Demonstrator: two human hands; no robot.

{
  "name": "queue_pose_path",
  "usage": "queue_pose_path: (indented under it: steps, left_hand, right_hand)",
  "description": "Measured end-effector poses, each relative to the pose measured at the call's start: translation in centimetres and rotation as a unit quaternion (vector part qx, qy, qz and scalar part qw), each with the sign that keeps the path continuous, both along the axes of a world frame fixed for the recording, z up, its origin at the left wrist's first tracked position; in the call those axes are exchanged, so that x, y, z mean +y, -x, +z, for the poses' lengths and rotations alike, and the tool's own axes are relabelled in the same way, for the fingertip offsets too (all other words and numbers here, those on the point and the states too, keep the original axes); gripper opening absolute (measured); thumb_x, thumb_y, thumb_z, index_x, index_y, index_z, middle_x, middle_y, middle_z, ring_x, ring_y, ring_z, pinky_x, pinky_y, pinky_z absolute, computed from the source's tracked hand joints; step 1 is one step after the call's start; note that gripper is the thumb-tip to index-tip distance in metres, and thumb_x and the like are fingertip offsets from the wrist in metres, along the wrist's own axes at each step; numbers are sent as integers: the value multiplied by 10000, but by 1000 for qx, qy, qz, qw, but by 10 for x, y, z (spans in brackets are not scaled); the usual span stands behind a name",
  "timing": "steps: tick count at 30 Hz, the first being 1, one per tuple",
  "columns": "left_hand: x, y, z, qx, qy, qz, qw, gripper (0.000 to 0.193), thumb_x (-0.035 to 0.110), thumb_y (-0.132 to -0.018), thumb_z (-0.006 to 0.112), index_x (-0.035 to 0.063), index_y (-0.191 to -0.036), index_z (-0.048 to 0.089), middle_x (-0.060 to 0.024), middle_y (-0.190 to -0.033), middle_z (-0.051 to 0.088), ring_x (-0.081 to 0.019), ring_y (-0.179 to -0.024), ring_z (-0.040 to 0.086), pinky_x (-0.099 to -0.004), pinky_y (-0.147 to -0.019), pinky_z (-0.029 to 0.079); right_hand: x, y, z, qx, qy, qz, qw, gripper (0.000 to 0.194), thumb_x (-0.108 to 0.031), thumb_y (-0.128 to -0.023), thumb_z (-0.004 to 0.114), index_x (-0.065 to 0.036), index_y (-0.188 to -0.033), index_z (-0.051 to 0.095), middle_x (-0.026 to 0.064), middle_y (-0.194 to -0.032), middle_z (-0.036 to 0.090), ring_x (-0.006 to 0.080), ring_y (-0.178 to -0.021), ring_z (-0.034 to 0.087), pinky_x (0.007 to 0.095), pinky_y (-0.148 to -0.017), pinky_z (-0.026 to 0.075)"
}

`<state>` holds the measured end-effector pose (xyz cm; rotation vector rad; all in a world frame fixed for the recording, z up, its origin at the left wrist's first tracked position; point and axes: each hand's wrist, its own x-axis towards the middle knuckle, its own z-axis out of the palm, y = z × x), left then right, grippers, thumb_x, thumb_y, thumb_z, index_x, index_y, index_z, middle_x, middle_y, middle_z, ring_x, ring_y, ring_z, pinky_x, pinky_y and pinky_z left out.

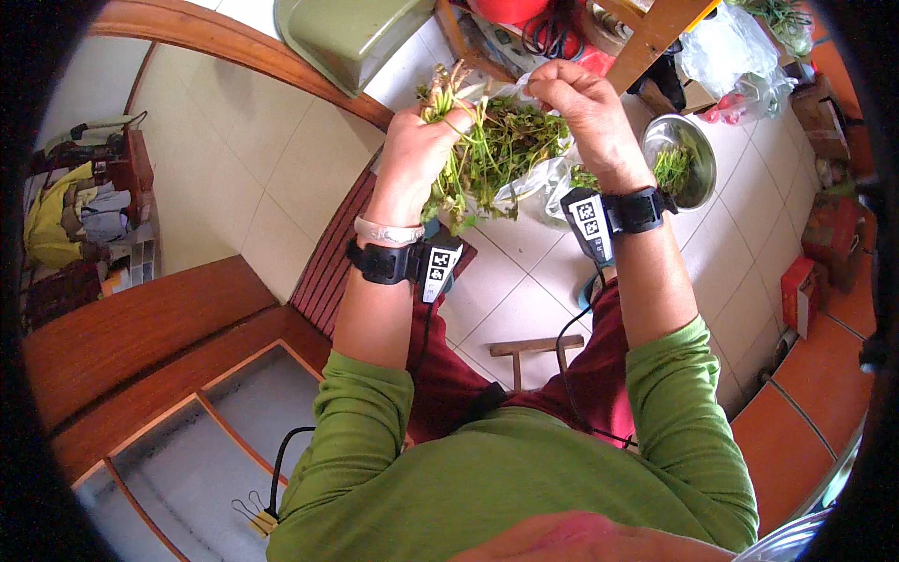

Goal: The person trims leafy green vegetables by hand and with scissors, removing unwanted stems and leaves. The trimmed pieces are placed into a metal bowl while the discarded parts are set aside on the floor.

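Note:
My left hand is closed around a bunch of leafy green stems, roots upward and leaves hanging down. To its right, my right hand pinches the upper edge of a clear plastic bag between thumb and fingers. Between the hands, a heap of leafy greens lies in the bag; some leaves look wilted or brownish. Beyond my right wrist, a round metal bowl on the tiled floor holds some green stems. More greens show beside my right wrist.
An olive-green plastic bin lies at the upper left near a wooden door sill. At the upper right are a wooden stool frame and plastic bags. A red box stands at the right. A wooden bar shows between my legs.

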<state>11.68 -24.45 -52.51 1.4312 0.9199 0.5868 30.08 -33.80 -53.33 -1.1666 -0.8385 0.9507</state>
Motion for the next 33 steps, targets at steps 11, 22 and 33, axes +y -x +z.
queue_pose_path:
  steps: [11,22,33]
  left_hand:
    - [-2,-1,6,-110,70,22,991,236,125,-840,686,-25,-1023,683,-42,-914,683,-116,-816,617,-258,-753,479]
    - [-5,-7,7,-129,145,15,981,165,108,-845,690,27,-987,666,-33,-896,669,-108,-821,603,-241,-743,485]
    - [-1,-7,-3,-168,128,-2,977,233,150,-858,679,1,-1037,671,-20,-925,673,-91,-813,595,-229,-740,465]
  right_hand:
    - [-2,8,1,-461,102,-68,879,231,-218,-824,693,-31,-960,695,116,-822,688,204,-731,663,303,-689,508]
    - [-1,17,2,-203,60,71,975,237,-255,-878,656,-31,-956,666,45,-819,652,127,-754,588,293,-687,479]
    - [-2,11,4,-105,55,117,986,207,-196,-922,594,-8,-992,643,-10,-813,615,60,-800,530,233,-742,443]
